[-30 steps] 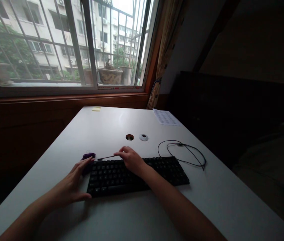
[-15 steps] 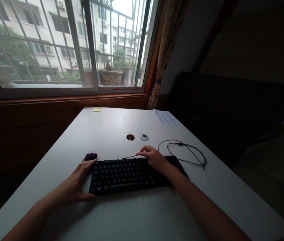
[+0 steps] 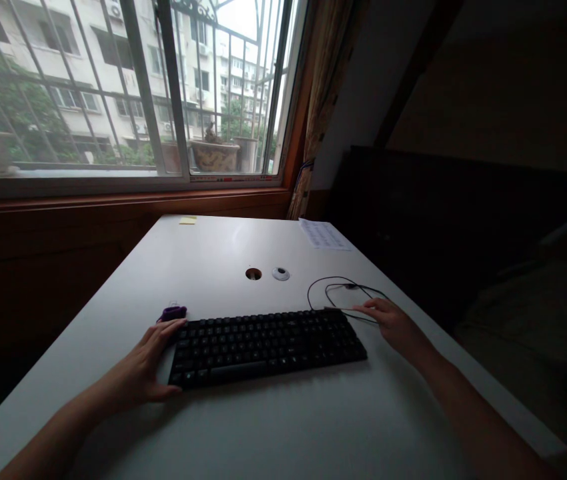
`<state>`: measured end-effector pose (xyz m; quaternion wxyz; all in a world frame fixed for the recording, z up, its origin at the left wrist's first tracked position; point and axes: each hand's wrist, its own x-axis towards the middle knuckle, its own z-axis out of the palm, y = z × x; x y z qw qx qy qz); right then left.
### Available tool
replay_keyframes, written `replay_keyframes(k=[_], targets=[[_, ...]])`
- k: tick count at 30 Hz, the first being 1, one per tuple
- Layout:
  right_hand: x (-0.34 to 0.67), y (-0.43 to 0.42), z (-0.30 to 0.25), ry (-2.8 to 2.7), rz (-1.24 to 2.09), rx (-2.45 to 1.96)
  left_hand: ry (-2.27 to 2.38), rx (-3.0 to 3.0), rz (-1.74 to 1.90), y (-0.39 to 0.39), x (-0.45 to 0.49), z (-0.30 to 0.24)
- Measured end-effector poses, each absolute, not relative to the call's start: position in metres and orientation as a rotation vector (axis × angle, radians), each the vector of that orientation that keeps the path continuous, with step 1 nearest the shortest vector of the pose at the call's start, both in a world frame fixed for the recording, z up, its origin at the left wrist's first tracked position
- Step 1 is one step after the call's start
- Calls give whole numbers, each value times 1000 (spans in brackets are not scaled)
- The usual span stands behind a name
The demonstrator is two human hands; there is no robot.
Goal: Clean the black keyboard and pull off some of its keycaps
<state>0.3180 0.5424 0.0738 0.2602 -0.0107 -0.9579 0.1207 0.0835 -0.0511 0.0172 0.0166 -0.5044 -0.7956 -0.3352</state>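
Observation:
A black keyboard [image 3: 263, 347] lies on the white table. My left hand [image 3: 146, 367] grips its left end, thumb at the near corner and fingers at the far corner. Just beyond those fingertips is a small purple fabric item [image 3: 173, 313], perhaps a hair tie. My right hand [image 3: 393, 323] is off the keyboard's right end, closed in a pinch. Between its fingers is a thin brush-like stick [image 3: 341, 309], pointing left, its tip by the keyboard's far right corner. The stick's exact kind is too small to tell.
A black cable [image 3: 321, 283] loops behind my right hand. Farther back are a round hole [image 3: 253, 274] in the tabletop and a white round cover [image 3: 281, 274]. Printed paper [image 3: 324, 235] and yellow sticky notes [image 3: 188, 221] lie near the far edge, below a barred window.
My right hand has moved right with the stick, from above the keyboard's far edge to past its right end. The left hand keeps its hold. The whole view has shifted slightly.

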Motion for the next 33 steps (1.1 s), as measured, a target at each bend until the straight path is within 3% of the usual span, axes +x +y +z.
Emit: replay_keyframes(k=[7, 21, 33], targets=[[322, 520, 78, -2550, 269, -41, -2504, -1596, -1053, -56, 79, 13], [189, 313, 87, -2653, 657, 553, -2636, -1567, -1032, -59, 82, 22], [161, 268, 79, -2844, 480, 608, -2567, -1595, -1093, -57, 82, 22]])
